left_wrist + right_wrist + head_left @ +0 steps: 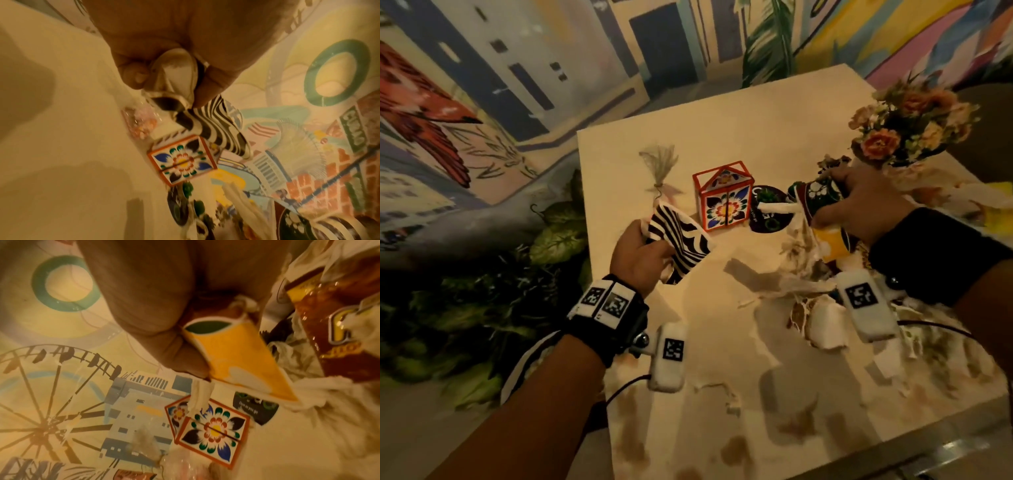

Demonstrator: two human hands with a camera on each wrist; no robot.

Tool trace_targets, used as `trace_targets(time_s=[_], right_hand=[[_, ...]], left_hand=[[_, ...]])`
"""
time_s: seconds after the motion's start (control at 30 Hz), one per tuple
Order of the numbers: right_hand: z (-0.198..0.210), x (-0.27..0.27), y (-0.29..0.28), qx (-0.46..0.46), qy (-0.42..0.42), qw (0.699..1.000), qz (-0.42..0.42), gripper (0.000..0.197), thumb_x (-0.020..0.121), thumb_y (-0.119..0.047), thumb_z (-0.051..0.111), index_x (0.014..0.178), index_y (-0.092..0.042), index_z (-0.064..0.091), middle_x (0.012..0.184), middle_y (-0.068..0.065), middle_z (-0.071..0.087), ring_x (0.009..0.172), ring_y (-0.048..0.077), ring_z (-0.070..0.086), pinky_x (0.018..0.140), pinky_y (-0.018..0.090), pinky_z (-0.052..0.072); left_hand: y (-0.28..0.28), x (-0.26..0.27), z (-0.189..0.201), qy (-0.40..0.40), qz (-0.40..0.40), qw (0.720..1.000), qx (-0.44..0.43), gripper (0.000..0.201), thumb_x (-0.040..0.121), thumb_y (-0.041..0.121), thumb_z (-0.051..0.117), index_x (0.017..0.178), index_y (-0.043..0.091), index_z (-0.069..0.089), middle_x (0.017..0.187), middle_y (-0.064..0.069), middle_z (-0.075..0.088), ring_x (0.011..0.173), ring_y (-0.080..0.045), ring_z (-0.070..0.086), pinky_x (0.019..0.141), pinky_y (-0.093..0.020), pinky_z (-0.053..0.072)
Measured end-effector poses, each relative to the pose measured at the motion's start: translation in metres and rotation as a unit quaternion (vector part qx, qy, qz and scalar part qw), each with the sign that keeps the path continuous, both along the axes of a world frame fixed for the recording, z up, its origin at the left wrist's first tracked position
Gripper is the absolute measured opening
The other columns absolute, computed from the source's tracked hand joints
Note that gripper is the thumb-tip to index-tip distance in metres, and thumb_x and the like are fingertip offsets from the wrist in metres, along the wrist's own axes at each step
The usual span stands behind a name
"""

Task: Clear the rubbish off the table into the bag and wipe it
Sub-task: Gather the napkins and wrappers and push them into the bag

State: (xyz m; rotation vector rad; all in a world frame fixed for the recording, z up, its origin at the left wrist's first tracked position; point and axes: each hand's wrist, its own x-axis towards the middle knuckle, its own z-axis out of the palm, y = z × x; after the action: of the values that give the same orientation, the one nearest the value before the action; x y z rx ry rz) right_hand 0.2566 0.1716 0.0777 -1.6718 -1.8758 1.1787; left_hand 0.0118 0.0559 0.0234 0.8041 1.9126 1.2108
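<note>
My left hand (pixel 650 240) (pixel 174 81) grips a flattened zebra-striped paper cup (pixel 681 240) (pixel 222 129) above the table's left side, its crumpled white end bunched in the fist. My right hand (pixel 825 198) (pixel 205 337) pinches crushed paper cups over the white plastic bag (pixel 801 284) (pixel 308 394): a dark dotted cup (pixel 816 192) and a yellow cup (pixel 830 246) (pixel 236 363). A white strip of the bag (pixel 777 207) hangs by the thumb. A red-brown snack packet (pixel 339 321) lies in the bag.
A painted floral box (pixel 724 198) stands mid-table beside a dark round card (pixel 770 216). A tied clear packet (pixel 659 171) lies behind it, a flower vase (pixel 904 133) at the right. Paper scraps (pixel 729 397) and brown stains (pixel 732 448) mark the near tabletop. Plants border the left edge.
</note>
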Motion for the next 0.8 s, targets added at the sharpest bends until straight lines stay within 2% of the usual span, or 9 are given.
trace_targets(time_s=[0.1,0.2,0.27,0.37,0.43,0.5,0.63,0.73,0.8], right_hand=[[-0.004,-0.03,-0.002,-0.014,-0.003,1.0,0.024,0.044,0.068,0.005,0.073,0.105,-0.014,0.06,0.095,0.006,0.064,0.072,0.014,0.057,0.059,0.02,0.043],[-0.005,-0.067,-0.011,-0.016,0.001,0.999,0.043,0.05,0.065,0.004,0.076,0.109,-0.015,0.061,0.098,0.009,0.066,0.079,0.023,0.062,0.066,0.027,0.05],[-0.004,-0.096,-0.019,0.002,-0.016,0.997,0.078,0.054,0.065,0.003,0.076,0.115,-0.012,0.061,0.098,0.01,0.064,0.084,0.026,0.062,0.072,0.031,0.05],[-0.007,-0.145,-0.035,0.029,-0.045,0.986,0.155,0.045,0.067,0.0,0.074,0.11,-0.006,0.061,0.095,0.01,0.063,0.086,0.028,0.06,0.077,0.033,0.049],[-0.011,-0.177,-0.047,0.032,-0.052,0.979,0.194,0.042,0.067,-0.002,0.075,0.106,-0.009,0.062,0.092,0.007,0.061,0.083,0.025,0.058,0.076,0.031,0.047],[-0.02,-0.213,-0.062,0.027,-0.055,0.973,0.224,0.038,0.067,-0.002,0.075,0.101,-0.012,0.062,0.089,0.005,0.06,0.081,0.022,0.058,0.075,0.031,0.048],[-0.047,-0.289,-0.096,-0.003,-0.059,0.96,0.275,0.029,0.07,-0.002,0.072,0.093,-0.014,0.06,0.078,0.002,0.061,0.067,0.017,0.057,0.056,0.021,0.045],[-0.077,-0.343,-0.124,-0.017,-0.053,0.953,0.299,0.026,0.072,-0.003,0.072,0.094,-0.011,0.06,0.086,0.007,0.061,0.065,0.009,0.054,0.054,0.015,0.039],[-0.101,-0.376,-0.142,-0.025,-0.074,0.945,0.317,0.03,0.073,-0.005,0.071,0.101,-0.009,0.061,0.093,0.005,0.059,0.068,0.009,0.052,0.057,0.017,0.038]], left_hand=[[-0.02,-0.037,-0.003,0.038,0.038,0.998,-0.013,0.012,0.075,-0.002,0.058,0.084,0.002,0.052,0.073,-0.01,0.055,0.068,-0.019,0.051,0.055,-0.027,0.041],[-0.046,-0.077,-0.005,0.063,0.065,0.996,-0.019,0.017,0.079,-0.007,0.056,0.095,0.001,0.055,0.074,-0.006,0.055,0.064,-0.009,0.051,0.047,-0.008,0.041],[-0.065,-0.106,-0.01,0.076,0.097,0.992,-0.029,0.017,0.081,-0.006,0.056,0.096,0.003,0.055,0.079,-0.005,0.056,0.074,-0.016,0.054,0.055,-0.014,0.044],[-0.097,-0.162,-0.035,0.134,0.129,0.978,-0.094,0.02,0.081,0.001,0.06,0.101,-0.001,0.058,0.096,-0.011,0.058,0.09,-0.022,0.052,0.068,-0.021,0.033],[-0.118,-0.195,-0.052,0.135,0.147,0.971,-0.132,0.027,0.08,0.004,0.061,0.106,-0.002,0.059,0.107,-0.016,0.062,0.098,-0.029,0.056,0.075,-0.028,0.038],[-0.141,-0.227,-0.07,0.117,0.164,0.966,-0.163,0.027,0.079,0.005,0.061,0.106,0.001,0.059,0.108,-0.015,0.062,0.1,-0.031,0.057,0.083,-0.037,0.045],[-0.188,-0.277,-0.103,0.09,0.188,0.96,-0.189,0.021,0.078,0.003,0.061,0.098,0.004,0.058,0.095,-0.008,0.06,0.092,-0.026,0.056,0.078,-0.035,0.044],[-0.214,-0.306,-0.126,0.073,0.189,0.957,-0.208,0.021,0.081,0.0,0.06,0.1,0.007,0.054,0.095,-0.006,0.055,0.089,-0.021,0.051,0.076,-0.031,0.037],[-0.227,-0.325,-0.146,0.071,0.17,0.954,-0.235,0.025,0.081,0.004,0.062,0.105,0.008,0.055,0.105,-0.011,0.058,0.099,-0.027,0.055,0.08,-0.032,0.04]])
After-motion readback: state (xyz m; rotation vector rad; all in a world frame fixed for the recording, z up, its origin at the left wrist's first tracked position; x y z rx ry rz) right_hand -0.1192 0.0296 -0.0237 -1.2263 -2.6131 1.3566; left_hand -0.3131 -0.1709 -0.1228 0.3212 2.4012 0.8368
